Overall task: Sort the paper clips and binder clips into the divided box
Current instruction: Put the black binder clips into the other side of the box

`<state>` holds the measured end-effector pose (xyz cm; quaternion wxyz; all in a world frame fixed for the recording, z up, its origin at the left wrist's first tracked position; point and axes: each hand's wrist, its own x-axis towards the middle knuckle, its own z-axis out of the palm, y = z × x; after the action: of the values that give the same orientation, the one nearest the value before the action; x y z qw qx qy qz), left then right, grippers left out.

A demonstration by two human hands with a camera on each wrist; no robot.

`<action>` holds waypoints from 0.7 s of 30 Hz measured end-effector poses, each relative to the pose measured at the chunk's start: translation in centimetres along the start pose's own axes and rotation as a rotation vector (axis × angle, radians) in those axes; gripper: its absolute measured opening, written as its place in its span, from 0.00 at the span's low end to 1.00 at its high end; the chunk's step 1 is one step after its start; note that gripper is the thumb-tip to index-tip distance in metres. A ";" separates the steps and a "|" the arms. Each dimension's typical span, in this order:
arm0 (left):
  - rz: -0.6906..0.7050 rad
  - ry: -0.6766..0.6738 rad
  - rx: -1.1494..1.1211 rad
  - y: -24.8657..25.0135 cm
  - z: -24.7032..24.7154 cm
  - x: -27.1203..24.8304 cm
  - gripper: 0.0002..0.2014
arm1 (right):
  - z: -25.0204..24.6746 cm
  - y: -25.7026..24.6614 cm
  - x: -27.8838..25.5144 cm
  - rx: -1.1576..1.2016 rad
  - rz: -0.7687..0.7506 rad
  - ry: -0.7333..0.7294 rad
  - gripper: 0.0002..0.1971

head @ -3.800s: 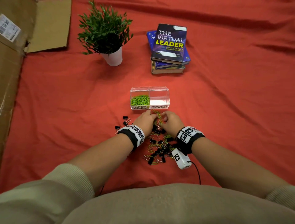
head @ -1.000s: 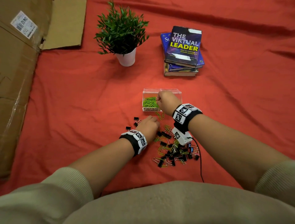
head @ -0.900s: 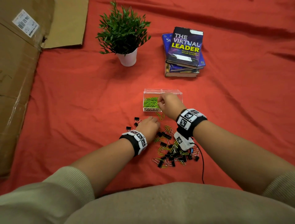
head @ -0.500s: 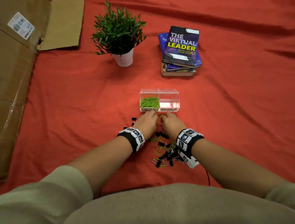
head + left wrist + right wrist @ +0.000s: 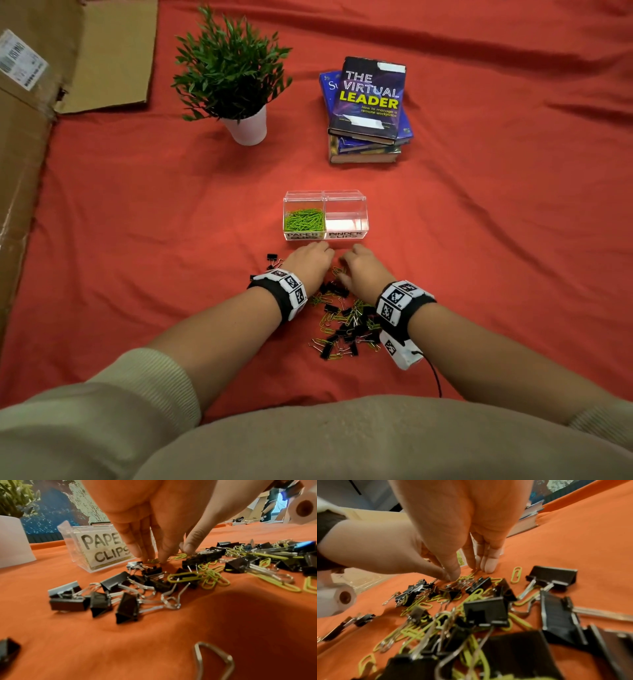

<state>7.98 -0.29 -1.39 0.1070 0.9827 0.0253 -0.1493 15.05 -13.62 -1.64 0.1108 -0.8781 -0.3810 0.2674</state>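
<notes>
Red cloth point(image 5: 137, 212) covers the surface; cardboard point(image 5: 24, 144) lies along the left edge. Far side: potted plant point(image 5: 236, 75) and book stack point(image 5: 368, 106). Clear divided box point(image 5: 325, 216) at centre, green paper clips point(image 5: 304, 220) filling its left compartment, right compartment bare. Left hand point(image 5: 310, 262) and right hand point(image 5: 363, 270) sit side by side just before the box, fingertips down, each pinching at green clips on the cloth. Mixed pile of binder clips point(image 5: 346, 329) and loose paper clips lies between the wrists.
</notes>
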 end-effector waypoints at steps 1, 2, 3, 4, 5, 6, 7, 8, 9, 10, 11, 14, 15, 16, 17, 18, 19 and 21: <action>0.002 -0.004 -0.005 0.0 -0.1 0.0 0.11 | 0.2 -0.2 0.0 -0.016 -0.006 -0.003 0.16; 0.004 -0.007 -0.008 0.1 -0.1 0.0 0.11 | 0.2 -0.5 -0.1 -0.027 -0.009 -0.009 0.15; 0.005 -0.004 -0.008 0.1 -0.1 -0.1 0.11 | 0.1 -0.8 -0.1 -0.024 -0.006 -0.013 0.14; 0.004 0.000 -0.007 0.2 -0.1 -0.2 0.12 | 0.0 -1.1 -0.1 -0.013 0.000 -0.015 0.13; 0.001 0.004 -0.004 0.2 -0.1 -0.3 0.13 | 0.0 -1.2 0.0 -0.002 0.005 -0.016 0.13; 0.001 0.008 0.003 0.2 0.0 -0.4 0.14 | -0.1 -1.4 0.0 0.004 0.009 -0.018 0.12; 0.002 0.010 0.014 0.2 0.1 -0.4 0.14 | -0.1 -1.5 0.0 0.009 0.015 -0.019 0.11; 0.001 0.009 0.024 0.2 0.2 -0.5 0.15 | 0.0 -1.6 0.1 0.017 0.026 -0.019 0.11; -0.002 0.008 0.032 0.2 0.2 -0.6 0.14 | 0.0 -1.6 0.1 0.030 0.041 -0.014 0.11; -0.006 0.003 0.038 0.2 0.3 -0.8 0.14 | 0.1 -1.7 0.2 0.041 0.055 -0.013 0.10; -0.008 -0.001 0.043 0.1 0.4 -0.9 0.14 | 0.1 -1.7 0.2 0.050 0.065 -0.016 0.10; -0.032 -0.005 -0.011 -0.3 0.5 -1.2 0.12 | 0.2 -1.6 0.3 0.071 0.084 -0.032 0.09; -0.060 0.015 -0.086 -0.4 0.5 -1.3 0.11 | 0.1 -1.4 0.3 0.087 0.096 -0.032 0.08; -0.100 0.049 -0.187 -0.6 0.4 -1.5 0.11 | 0.1 -1.2 0.4 0.122 0.119 -0.029 0.07; -0.148 0.093 -0.297 -0.7 0.3 -1.7 0.11 | -0.1 -1.0 0.4 0.174 0.144 -0.024 0.06; -0.198 0.143 -0.407 -0.8 0.1 -1.9 0.11 | -0.3 -0.8 0.5 0.234 0.170 -0.021 0.05; -0.248 0.184 -0.510 -0.9 -0.2 -2.1 0.12 | -0.7 -0.5 0.6 0.300 0.193 -0.026 0.04; -0.314 0.211 -0.654 -1.3 -0.8 -2.4 0.13 | -1.5 0.1 0.7 0.438 0.226 -0.052 0.04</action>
<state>5.82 1.13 -0.21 0.3878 0.8906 0.2329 -0.0457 16.34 -13.22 -0.69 0.2581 -0.8630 -0.2158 0.3769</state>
